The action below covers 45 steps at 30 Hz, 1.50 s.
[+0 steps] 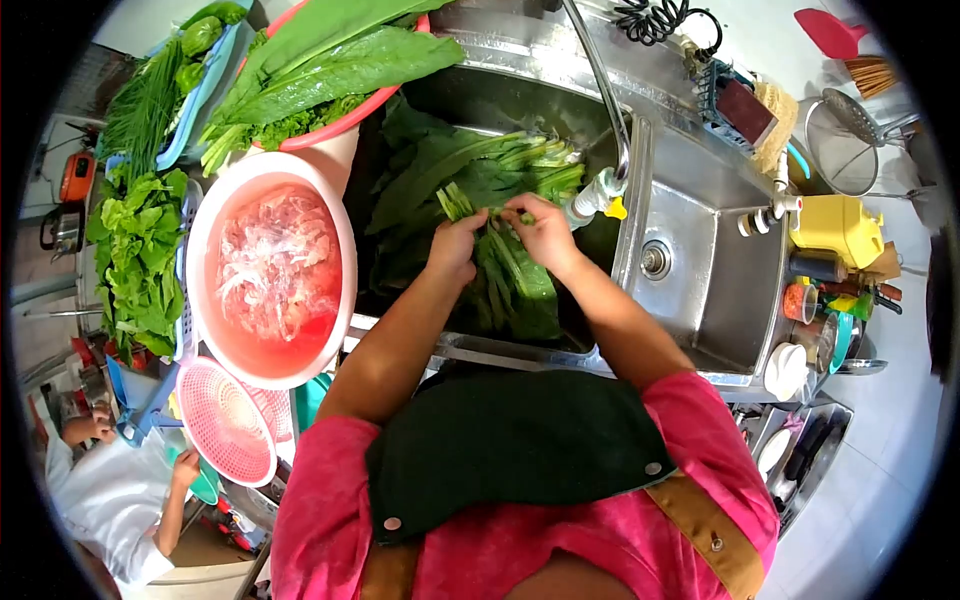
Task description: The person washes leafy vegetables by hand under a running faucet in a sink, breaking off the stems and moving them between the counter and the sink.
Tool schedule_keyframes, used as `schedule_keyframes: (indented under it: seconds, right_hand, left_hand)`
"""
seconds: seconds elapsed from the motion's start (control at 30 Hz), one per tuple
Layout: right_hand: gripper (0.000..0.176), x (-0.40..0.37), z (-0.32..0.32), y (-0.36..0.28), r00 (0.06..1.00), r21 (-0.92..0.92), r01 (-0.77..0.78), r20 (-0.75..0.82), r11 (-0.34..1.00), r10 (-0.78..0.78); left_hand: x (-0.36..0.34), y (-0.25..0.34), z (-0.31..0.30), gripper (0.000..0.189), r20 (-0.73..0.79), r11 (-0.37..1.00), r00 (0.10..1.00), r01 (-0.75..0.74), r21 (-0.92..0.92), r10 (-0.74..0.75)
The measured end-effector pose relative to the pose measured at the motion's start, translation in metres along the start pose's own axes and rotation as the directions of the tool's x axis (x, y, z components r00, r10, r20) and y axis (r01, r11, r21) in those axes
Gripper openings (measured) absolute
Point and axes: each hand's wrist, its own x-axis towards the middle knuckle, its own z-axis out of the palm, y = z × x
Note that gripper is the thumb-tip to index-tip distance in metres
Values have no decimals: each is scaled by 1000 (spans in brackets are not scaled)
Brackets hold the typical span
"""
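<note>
Over the left sink basin (455, 90), both my hands are at work on leafy greens. My left hand (455, 246) is closed around a bunch of green stalks (455, 201), whose cut ends stick up past the thumb. Close beside it, my right hand (543, 235) pinches at the stems of the same bunch, fingers bent together. Long leaves (520, 290) hang down below the hands. More large leafy greens (430, 160) lie in the basin under and behind them, pale stems toward the faucet side.
A white tub (197, 260) of raw meat in reddish water stands left, below a red basin (422, 25) heaped with leaves. A faucet (605, 90) arches over the sink divider. The second basin (690, 220) lies right. A person in white (110, 500) works at lower left.
</note>
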Motion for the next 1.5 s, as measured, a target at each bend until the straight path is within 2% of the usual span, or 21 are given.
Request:
schedule_keyframes:
  seconds: [0.03, 0.07, 0.1, 0.13, 0.2, 0.27, 0.3, 0.33, 0.4, 0.47, 0.57, 0.73, 0.9, 1.03, 1.1, 1.2, 1.27, 1.33, 1.4, 1.47, 1.5]
  right_hand:
    - [12, -1, -9, -1, 943, -344, 329, 165, 880, -288]
    - [19, -3, -17, -2, 789, -570, 613, 402, 547, -465]
    - [27, -18, -21, -1, 824, -567, 561, 450, 603, -343]
    - [27, -33, -30, 10, 827, -573, 558, 445, 600, -344]
    - [20, -49, -48, 47, 914, -620, 367, 379, 693, -144]
    - [12, -48, -48, 62, 927, -780, -301, -104, 549, 361]
    - [18, -39, -54, 85, 936, -724, -333, -175, 605, 305]
    - [18, -24, -50, 96, 937, -722, -334, -182, 606, 299]
    - [23, 8, -33, 115, 733, 123, -486, -482, 865, 480]
    - [23, 43, -38, 146, 716, -74, -592, -505, 802, 482]
    - [23, 77, -50, 182, 761, -479, -647, -455, 593, 462]
    - [24, 104, -52, 221, 787, -627, -606, -383, 489, 484]
    - [24, 86, -82, 175, 860, -454, -507, -330, 733, 390]
    - [24, 46, -85, 104, 878, -337, -462, -45, 820, 476]
    - [24, 21, -74, 75, 821, -412, -448, 160, 793, 547]
    - [39, 0, -56, 42, 636, -596, -436, 326, 674, 699]
    - [22, -17, -49, 29, 741, -597, -384, 256, 704, 621]
    - [26, -28, -54, 43, 992, -380, -29, 103, 924, 74]
    - [33, -26, -72, 35, 959, -277, -247, 69, 929, 276]
    - [31, -33, -66, 8, 995, -362, 89, 63, 928, -71]
    - [31, -34, -70, 0, 996, -365, 85, 54, 927, -70]
  left_hand:
    - [2, 3, 0, 19, -1, 1000, 1000, 4, 3, -4]
    - [6, 10, -1, 21, -127, 994, 991, 18, -109, -32]
    - [9, 19, -3, 22, -245, 976, 967, 18, -218, -72]
    - [8, 42, -12, 23, -122, 959, 989, 51, -278, -88]
    - [2, 52, -17, 21, -193, 953, 934, -283, 106, 299]
    - [-4, 33, -11, 23, -35, 736, 810, -512, 443, 585]
    - [-14, 29, -9, 21, 149, 405, 651, -617, 675, 745]
    - [-27, 30, -4, 21, 158, 400, 648, -624, 671, 745]
    - [-54, 33, 3, 18, 140, 475, 700, -603, 641, 700]
    - [-74, 45, 2, 21, 97, 508, 670, -641, 576, 736]
    - [-101, 64, 4, 40, 241, 252, 493, -735, 629, 836]
    - [-95, 57, -12, 40, 155, 235, 585, -535, 812, 796]
    - [-68, 48, -28, 19, 172, 251, 638, -515, 819, 750]
    - [-23, 39, -23, 23, 293, 320, 774, -529, 786, 561]
    - [-7, 36, 0, 23, 304, 486, 891, -441, 755, 336]
    - [12, 14, 16, 24, 363, 598, 913, -399, 695, 188]
    - [14, 4, 25, 22, 386, 630, 909, -392, 670, 155]
    - [20, -7, 21, 26, 421, 570, 889, -442, 692, 179]
    - [26, -16, 19, 31, 394, 333, 906, -423, 843, 153]
    - [15, -15, 29, 37, 446, 281, 894, -436, 855, 31]
    - [9, -15, 31, 43, 478, 229, 875, -450, 863, -80]
